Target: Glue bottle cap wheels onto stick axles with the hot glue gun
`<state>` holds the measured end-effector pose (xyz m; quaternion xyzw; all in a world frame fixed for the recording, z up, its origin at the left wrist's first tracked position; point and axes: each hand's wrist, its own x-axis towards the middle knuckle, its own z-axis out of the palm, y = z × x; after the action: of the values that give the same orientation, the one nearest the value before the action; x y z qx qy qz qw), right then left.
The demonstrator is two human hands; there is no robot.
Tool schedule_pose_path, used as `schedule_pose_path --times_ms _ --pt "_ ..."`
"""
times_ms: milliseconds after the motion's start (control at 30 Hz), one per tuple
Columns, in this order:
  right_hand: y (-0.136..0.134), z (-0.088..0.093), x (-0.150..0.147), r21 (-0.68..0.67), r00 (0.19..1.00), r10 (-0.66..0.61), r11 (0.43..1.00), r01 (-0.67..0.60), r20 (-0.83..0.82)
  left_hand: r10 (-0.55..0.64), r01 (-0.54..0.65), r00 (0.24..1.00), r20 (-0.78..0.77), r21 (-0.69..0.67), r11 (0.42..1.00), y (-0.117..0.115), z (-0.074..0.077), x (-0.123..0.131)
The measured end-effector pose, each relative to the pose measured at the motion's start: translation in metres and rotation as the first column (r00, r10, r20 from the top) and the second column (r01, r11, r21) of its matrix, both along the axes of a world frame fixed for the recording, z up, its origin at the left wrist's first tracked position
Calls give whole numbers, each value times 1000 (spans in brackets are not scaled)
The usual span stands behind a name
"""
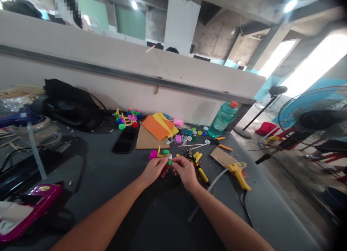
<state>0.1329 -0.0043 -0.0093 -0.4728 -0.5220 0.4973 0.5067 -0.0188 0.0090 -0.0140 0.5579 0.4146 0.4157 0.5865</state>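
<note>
Tabletop lies open leftward of the fingers; glue gun obstructs rightward.

Left forearm, right forearm bare; both taper to slim wrists.

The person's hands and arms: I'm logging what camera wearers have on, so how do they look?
Bare throughout: the left hand and right hand wear no gloves. No sleeve shows on the left forearm or right forearm, and no watch or bracelet is visible. Rings are too small to tell.
</note>
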Motion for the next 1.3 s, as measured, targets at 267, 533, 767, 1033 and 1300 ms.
schedule_pose_path --times_ms 267,533,767,1033,1300 --pt "-1 1 0 -20 1000 -23 1000 23 -9 9 -10 1000 -12 -34 999 1 0 0" --pt "-2 0 1 -6 1000 -31 1000 31 -6 -2 2 1000 8 -37 999 0 2 -2" --pt "0 -1 0 -8 999 -31 1000 30 -27 -9 8 1000 -20 -31 999 0 1 -2" --pt "2 1 0 32 1000 -19 999 20 -23 -10 12 997 -78 31 999 0 -2 -2" --pt "-2 6 0 54 999 16 998 -19 46 12 -2 994 -111 88 996 -4 5 -5"
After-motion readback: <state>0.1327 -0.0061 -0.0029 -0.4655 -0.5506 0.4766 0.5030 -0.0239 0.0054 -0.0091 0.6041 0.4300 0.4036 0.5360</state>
